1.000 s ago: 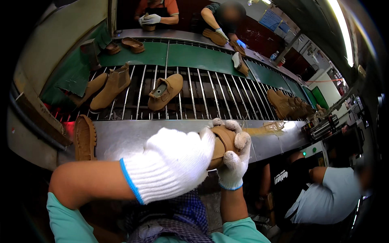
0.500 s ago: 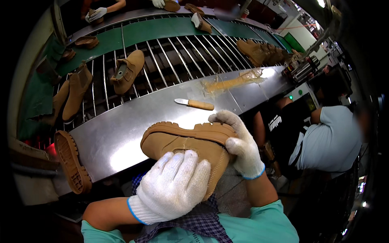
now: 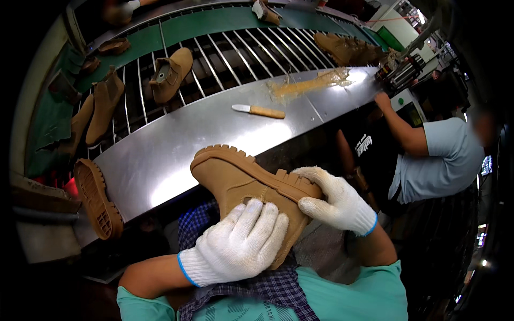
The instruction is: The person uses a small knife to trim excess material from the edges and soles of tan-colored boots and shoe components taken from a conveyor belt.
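A tan suede boot (image 3: 225,174) lies on its side in the air in front of me, its chunky lugged sole turned up and away and its toe to the left. Around the heel end, my gloved right hand (image 3: 340,200) grips with the thumb on the upper and the fingers over the sole. My gloved left hand (image 3: 243,241) is closed on the boot's upper near the ankle, fingers pressed to its side; its thumb is hidden. A short knife (image 3: 267,113) with a wooden handle rests on the metal bench (image 3: 209,120) beyond the boot.
A loose brown outsole (image 3: 96,198) leans at the bench's left end. Tan boots (image 3: 104,107) and a single shoe (image 3: 171,75) rest on the bar rack; more boots (image 3: 348,49) stand at the far right. Dried glue (image 3: 310,84) coats the bench. A co-worker (image 3: 439,150) is at the right.
The boot has tipped, its heel end now lower to the right, with my right hand moving that way. My left hand keeps its hold. The co-worker's arm now reaches to the bench.
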### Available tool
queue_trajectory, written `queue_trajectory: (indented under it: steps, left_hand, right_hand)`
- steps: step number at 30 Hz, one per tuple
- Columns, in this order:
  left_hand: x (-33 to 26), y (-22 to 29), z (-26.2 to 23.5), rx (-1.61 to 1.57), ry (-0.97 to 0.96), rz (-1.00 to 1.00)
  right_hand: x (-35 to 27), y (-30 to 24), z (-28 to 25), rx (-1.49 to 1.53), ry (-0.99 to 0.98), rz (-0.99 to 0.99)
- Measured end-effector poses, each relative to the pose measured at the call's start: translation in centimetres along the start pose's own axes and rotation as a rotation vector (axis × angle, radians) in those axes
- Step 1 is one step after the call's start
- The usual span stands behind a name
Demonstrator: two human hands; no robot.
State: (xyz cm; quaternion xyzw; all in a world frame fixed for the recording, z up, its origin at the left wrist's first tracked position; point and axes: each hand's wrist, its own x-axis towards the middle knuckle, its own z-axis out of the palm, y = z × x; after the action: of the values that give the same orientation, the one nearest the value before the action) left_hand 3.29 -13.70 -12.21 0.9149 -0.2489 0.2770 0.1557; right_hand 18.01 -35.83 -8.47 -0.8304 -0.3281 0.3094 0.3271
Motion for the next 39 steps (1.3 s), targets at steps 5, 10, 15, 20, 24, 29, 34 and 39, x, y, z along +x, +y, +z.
queue_trajectory:
  steps: [5,10,15,20,24,29,34,39]
  left_hand:
    - [-2.7,1.4,1.6,-0.064,0.000,0.016]
    - [-4.2,1.9,2.2,-0.075,-0.084,0.103]
    - [-6.7,2.0,2.7,-0.033,-0.142,0.266]
    - [-10.1,1.3,2.7,-0.027,-0.169,0.355]
    - [-11.7,0.6,1.4,-0.069,-0.253,0.321]
    - [-12.6,0.6,0.0,-0.377,-0.383,0.017]
    - [-12.7,-1.0,-2.2,-0.811,-0.316,-1.131]
    - [-12.3,-2.9,5.9,-1.585,-0.385,-1.348]
  right_hand:
    - [-1.3,3.0,4.4,0.206,0.010,0.054]
    - [-2.5,3.4,6.4,0.063,0.029,0.011]
    - [-1.7,4.0,7.9,0.015,-0.152,0.172]
    - [0.2,6.3,11.5,-0.038,-0.198,0.133]
    - [1.8,6.8,12.3,0.020,-0.303,0.081]
    - [3.4,7.0,12.0,0.193,-0.339,0.103]
    - [4.3,7.7,11.9,0.337,-0.477,0.078]
    - [5.0,8.5,12.4,0.377,-0.515,0.089]
